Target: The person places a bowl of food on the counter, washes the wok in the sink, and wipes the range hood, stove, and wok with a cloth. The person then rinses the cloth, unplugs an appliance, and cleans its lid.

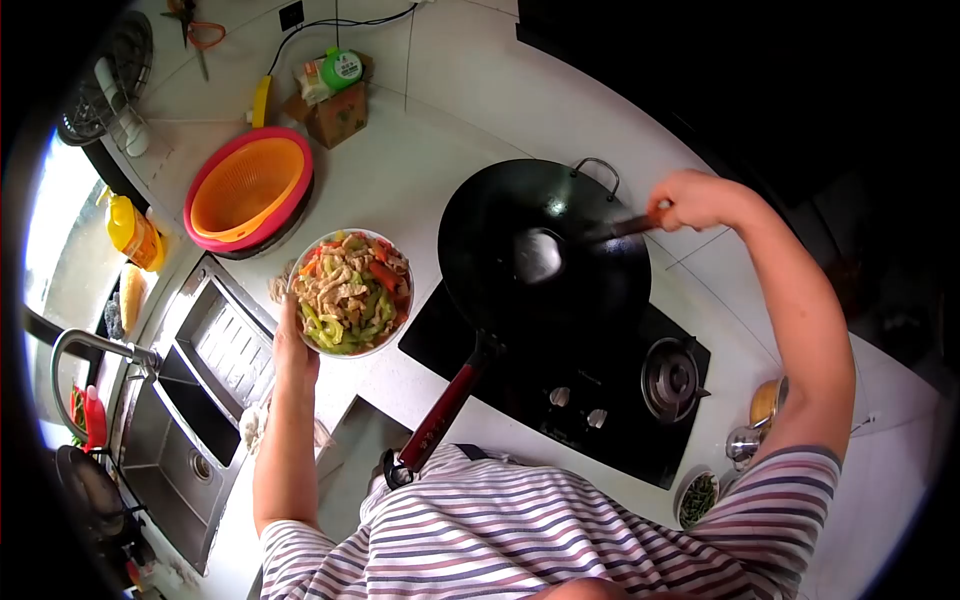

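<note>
Our L hand (296,335) is curled round the side of a bowl (350,355) heaped w/ sliced meat & green/red veg (352,290), held btwn the sink (150,455) & the wok (485,225), most fingers hidden, so can't tell their exact spread. Our R hand (692,200) is closed in a fist round the dark handle of a metal utensil (632,226) (ladle or spatula, can't tell), its shiny head in the wok over the black gas hob (530,380). Beyond the bowl, we've an orange colander (245,185) in a pink basin (195,225) on the counter (390,150).
</note>
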`<state>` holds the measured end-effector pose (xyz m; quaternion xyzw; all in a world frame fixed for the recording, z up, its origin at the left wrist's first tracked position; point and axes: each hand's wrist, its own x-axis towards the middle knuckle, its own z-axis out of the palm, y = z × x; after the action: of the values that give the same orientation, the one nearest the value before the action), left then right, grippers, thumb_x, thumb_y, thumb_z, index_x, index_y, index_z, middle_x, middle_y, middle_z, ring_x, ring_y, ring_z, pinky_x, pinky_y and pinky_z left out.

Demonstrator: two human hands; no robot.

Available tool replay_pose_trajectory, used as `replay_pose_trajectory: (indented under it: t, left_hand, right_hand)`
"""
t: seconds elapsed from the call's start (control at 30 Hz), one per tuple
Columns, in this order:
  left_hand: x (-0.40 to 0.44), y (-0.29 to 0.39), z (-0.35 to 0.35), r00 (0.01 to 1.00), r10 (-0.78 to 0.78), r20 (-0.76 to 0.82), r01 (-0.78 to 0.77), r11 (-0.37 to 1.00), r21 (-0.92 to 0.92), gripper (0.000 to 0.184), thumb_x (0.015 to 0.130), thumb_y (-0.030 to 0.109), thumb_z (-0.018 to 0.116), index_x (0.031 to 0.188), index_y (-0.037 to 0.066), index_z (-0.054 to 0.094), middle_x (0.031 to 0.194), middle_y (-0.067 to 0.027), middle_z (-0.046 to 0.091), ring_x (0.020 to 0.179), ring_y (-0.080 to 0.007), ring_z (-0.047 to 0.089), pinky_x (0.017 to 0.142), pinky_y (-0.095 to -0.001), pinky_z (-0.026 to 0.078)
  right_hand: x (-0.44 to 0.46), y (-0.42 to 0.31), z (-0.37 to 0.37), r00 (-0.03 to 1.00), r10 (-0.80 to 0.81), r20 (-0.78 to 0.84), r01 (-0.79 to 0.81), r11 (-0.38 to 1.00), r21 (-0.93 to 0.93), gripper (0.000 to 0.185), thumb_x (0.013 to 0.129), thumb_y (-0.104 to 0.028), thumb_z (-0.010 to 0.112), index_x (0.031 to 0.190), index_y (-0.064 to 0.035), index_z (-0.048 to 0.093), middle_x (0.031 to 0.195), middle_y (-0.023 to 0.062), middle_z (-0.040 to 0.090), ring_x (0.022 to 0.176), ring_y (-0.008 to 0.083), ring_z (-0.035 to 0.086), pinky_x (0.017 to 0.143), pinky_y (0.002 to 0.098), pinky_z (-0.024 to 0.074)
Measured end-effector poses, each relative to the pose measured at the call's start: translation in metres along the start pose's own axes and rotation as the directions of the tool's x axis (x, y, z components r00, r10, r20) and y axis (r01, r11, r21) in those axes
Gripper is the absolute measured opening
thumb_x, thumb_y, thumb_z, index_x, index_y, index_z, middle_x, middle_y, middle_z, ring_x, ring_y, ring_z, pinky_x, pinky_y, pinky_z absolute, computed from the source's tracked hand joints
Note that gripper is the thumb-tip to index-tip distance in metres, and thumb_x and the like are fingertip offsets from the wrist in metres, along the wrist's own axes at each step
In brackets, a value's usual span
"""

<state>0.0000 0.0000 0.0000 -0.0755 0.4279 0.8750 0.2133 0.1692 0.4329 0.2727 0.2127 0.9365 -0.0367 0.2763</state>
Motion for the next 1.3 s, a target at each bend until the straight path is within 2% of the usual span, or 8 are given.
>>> replay_pose_trajectory:
  t: [0.1,0.3,0.43,0.6,0.77,0.9,1.13,1.3]
  left_hand:
    - [0.012,-0.023,0.009,1.0,-0.011,-0.015,0.011,0.999,-0.048,0.05,0.089,0.034,0.05,0.125,0.0,0.042,0.121,-0.0132,0.052,0.106,-0.0229,0.054,0.091,-0.0344,0.045]
    - [0.006,-0.012,0.004,1.0,0.003,-0.02,-0.004,0.999,-0.048,0.045,0.089,0.032,0.052,0.12,0.0,0.046,0.113,-0.0106,0.057,0.099,-0.0199,0.057,0.085,-0.0307,0.047]
    - [0.005,-0.007,-0.005,0.998,-0.025,-0.061,0.024,1.0,-0.02,0.044,0.089,0.033,0.05,0.119,0.001,0.046,0.112,-0.0104,0.057,0.098,-0.0199,0.057,0.083,-0.0316,0.048]
    - [0.0,-0.002,0.001,0.999,-0.016,-0.03,0.017,0.999,0.03,0.044,0.09,0.035,0.047,0.12,0.001,0.046,0.112,-0.0106,0.057,0.1,-0.0203,0.057,0.083,-0.0325,0.049]
    - [0.002,-0.002,0.007,1.0,0.016,0.02,-0.016,1.0,0.016,0.044,0.092,0.033,0.045,0.12,0.0,0.045,0.113,-0.0132,0.057,0.099,-0.0221,0.058,0.084,-0.0334,0.048]
    - [0.002,-0.002,0.009,1.0,0.017,-0.004,-0.016,0.996,0.089,0.045,0.089,0.039,0.047,0.115,0.003,0.049,0.099,-0.0094,0.063,0.081,-0.0192,0.064,0.061,-0.0306,0.055]
    - [0.022,-0.02,0.006,0.999,0.031,-0.022,-0.028,0.993,0.116,0.042,0.088,0.046,0.046,0.096,0.007,0.056,0.075,-0.0016,0.058,0.054,-0.0122,0.054,0.039,-0.023,0.04]
    - [0.022,-0.019,0.002,1.0,-0.024,0.012,0.023,0.995,0.092,0.043,0.088,0.049,0.044,0.085,0.008,0.058,0.065,-0.0012,0.055,0.045,-0.0128,0.048,0.037,-0.0247,0.033]
  right_hand:
    - [-0.041,0.019,-0.026,0.952,0.237,0.194,-0.241,0.971,0.0,0.029,0.07,-0.019,0.064,0.097,-0.0081,0.064,0.059,0.0053,0.058,0.041,0.0104,0.047,0.037,0.0251,0.0355]
    - [-0.076,0.049,0.033,0.894,0.199,0.401,-0.332,0.895,0.297,0.04,0.07,-0.017,0.062,0.109,-0.0142,0.059,0.062,0.0025,0.055,0.045,0.0074,0.045,0.038,0.0223,0.0351]
    - [-0.044,0.038,0.137,0.987,0.093,0.134,-0.157,0.762,0.629,0.04,0.073,-0.013,0.058,0.113,-0.0133,0.056,0.072,0.0011,0.055,0.055,0.0078,0.05,0.041,0.0217,0.0366]
    - [-0.009,0.03,0.205,0.941,0.055,-0.334,0.152,0.811,0.564,0.036,0.075,-0.014,0.058,0.111,-0.0152,0.056,0.081,0.0071,0.063,0.071,0.0183,0.06,0.068,0.0292,0.0462]
    - [-0.009,0.025,0.215,0.899,0.108,-0.425,0.177,0.797,0.578,0.037,0.075,-0.018,0.06,0.112,-0.0161,0.057,0.08,0.0083,0.064,0.074,0.0211,0.062,0.068,0.0302,0.0463]
    - [-0.023,0.003,0.189,0.876,0.102,-0.472,0.23,0.771,0.594,0.037,0.075,-0.008,0.062,0.112,-0.0072,0.057,0.088,0.0068,0.064,0.079,0.0125,0.059,0.073,0.0259,0.0459]
    - [-0.096,-0.067,0.087,0.617,-0.23,-0.752,0.381,0.924,0.03,0.028,0.075,-0.009,0.062,0.103,-0.0129,0.061,0.075,0.0097,0.061,0.068,0.0266,0.06,0.061,0.0338,0.0471]
    - [-0.138,-0.126,0.059,0.309,-0.597,-0.74,0.126,0.797,-0.591,0.035,0.068,-0.004,0.06,0.1,-0.0179,0.063,0.067,0.0058,0.044,0.058,0.0238,0.05,0.05,0.0361,0.039]
